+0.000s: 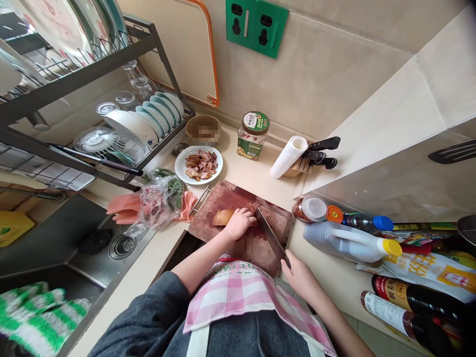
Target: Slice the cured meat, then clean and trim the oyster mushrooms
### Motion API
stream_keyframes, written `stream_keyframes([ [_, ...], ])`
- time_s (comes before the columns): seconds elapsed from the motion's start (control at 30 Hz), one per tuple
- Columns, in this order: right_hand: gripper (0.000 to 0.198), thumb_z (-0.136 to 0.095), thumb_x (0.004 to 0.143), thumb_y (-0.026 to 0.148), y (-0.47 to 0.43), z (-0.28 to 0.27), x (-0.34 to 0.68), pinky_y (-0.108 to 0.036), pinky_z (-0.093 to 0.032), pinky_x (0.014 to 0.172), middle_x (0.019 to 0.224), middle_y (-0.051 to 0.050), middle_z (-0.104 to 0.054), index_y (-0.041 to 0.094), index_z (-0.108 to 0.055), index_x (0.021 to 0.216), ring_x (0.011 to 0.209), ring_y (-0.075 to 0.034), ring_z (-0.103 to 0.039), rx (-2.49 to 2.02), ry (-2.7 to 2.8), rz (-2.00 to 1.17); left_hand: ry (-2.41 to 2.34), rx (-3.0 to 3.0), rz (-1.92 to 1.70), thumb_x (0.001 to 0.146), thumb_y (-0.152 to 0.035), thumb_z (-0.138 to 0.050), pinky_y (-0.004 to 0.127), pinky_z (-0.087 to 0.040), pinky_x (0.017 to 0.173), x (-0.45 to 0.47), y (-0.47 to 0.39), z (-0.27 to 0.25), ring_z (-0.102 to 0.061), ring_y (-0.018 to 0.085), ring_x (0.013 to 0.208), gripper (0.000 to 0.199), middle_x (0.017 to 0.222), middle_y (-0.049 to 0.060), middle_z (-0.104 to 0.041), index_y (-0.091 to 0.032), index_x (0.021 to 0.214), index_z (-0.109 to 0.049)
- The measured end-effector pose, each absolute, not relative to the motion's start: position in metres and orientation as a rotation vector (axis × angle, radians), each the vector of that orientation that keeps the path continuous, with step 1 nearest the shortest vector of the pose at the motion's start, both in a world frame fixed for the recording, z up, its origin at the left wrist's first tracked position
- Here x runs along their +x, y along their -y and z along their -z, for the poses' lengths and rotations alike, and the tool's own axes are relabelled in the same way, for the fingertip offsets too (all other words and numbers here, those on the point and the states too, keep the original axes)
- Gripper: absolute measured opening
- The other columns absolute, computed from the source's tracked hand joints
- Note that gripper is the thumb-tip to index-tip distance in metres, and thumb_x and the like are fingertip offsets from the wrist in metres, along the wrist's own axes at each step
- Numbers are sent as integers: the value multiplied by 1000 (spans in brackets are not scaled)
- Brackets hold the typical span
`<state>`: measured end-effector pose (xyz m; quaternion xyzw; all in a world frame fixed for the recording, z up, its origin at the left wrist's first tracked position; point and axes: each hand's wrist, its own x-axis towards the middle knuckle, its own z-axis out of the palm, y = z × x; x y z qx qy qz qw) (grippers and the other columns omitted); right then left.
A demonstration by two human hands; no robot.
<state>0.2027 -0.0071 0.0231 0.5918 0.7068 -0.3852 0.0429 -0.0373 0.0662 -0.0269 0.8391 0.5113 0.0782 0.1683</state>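
On the reddish-brown cutting board (213,198), my left hand (241,223) presses down with curled fingers close to the blade. What lies under those fingers is hidden. A rounded yellow-brown piece of food (223,217) rests just left of this hand; whether it reaches beneath it I cannot tell. My right hand (297,272) is closed round the handle of a kitchen knife (271,235). Its broad dark blade slants over the board's right half, tip by my left fingertips. Behind the board, sliced meat (201,164) is heaped on a white plate (179,166).
Left of the board are bagged vegetables (159,196), pink gloves (124,207) and a sink (122,245), below a dish rack (163,64). A jar (253,136), paper roll (288,158) and knife block (303,166) stand behind. Bottles and a jug (338,240) line the right.
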Motion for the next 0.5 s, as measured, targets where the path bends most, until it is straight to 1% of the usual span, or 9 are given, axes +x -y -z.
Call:
stream_keyframes([
  [0.1, 24, -30, 88, 26, -6, -14, 181, -24, -34, 54, 72, -7, -62, 16, -51, 94, 66, -18, -60, 1834, -2139, 1073, -1481, 2364, -251, 86, -35, -50, 33, -35, 74, -37, -66, 31, -49, 20, 94, 19, 94, 3, -64, -25, 92, -65],
  [0.17, 23, -31, 88, 26, -13, -7, 171, -24, -34, 54, 69, -6, -61, 16, -50, 96, 64, -17, -59, 1872, -2162, 1063, -1495, 2370, -258, 87, -34, -49, 32, -35, 74, -36, -63, 31, -49, 20, 93, 19, 92, 4, -64, -24, 92, -64],
  [0.2, 22, -33, 88, 27, -15, -5, 169, -24, -34, 53, 66, -5, -59, 16, -50, 96, 61, -17, -59, 1885, -2183, 1108, -1510, 2374, -254, 87, -33, -48, 33, -35, 74, -36, -61, 30, -50, 20, 91, 19, 90, 4, -64, -24, 91, -64],
  [0.27, 22, -34, 87, 32, -14, 0, 175, -23, -34, 50, 56, 0, -53, 17, -49, 94, 51, -14, -55, 1914, -2174, 1316, -1547, 2374, -234, 88, -30, -48, 33, -36, 73, -37, -57, 26, -50, 20, 88, 18, 84, 4, -64, -22, 89, -63],
  [0.37, 26, -35, 86, 42, -2, 5, 195, -21, -34, 40, 47, 8, -42, 19, -47, 91, 36, -10, -44, 2032, -1930, 1806, -1605, 2322, -216, 88, -27, -47, 33, -37, 74, -39, -53, 16, -52, 21, 85, 17, 79, 5, -63, -20, 85, -62],
  [0.43, 26, -39, 84, 46, 7, 7, 210, -21, -35, 36, 48, 10, -40, 21, -43, 85, 33, -8, -39, 2119, -1696, 2099, -1648, 2241, -231, 87, -27, -48, 33, -37, 76, -41, -55, 9, -53, 20, 86, 15, 81, 5, -64, -20, 86, -61],
  [0.5, 27, -44, 81, 48, 15, 10, 222, -20, -36, 34, 51, 10, -42, 22, -39, 77, 32, -6, -37, 2155, -1513, 2302, -1688, 2136, -242, 85, -27, -51, 32, -38, 76, -43, -60, 2, -55, 20, 86, 12, 84, 4, -65, -20, 89, -60],
])
